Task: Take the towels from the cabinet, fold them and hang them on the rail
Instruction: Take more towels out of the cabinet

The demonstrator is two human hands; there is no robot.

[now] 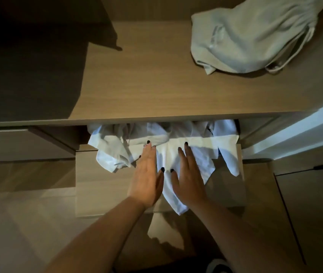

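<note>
White towels (196,146) lie crumpled in an open wooden drawer (101,186) and spill over its front edge. My left hand (146,178) reaches forward with straight fingers, its tips touching the cloth near the drawer's middle. My right hand (188,174) lies flat with straight fingers on a hanging flap of white towel. Neither hand grips anything. No rail is in view.
A wooden cabinet top (156,85) juts out above the drawer. A pale grey drawstring cloth bag (251,34) lies on it at the back right. A shut drawer front (18,144) sits to the left, a cabinet door (314,213) to the right.
</note>
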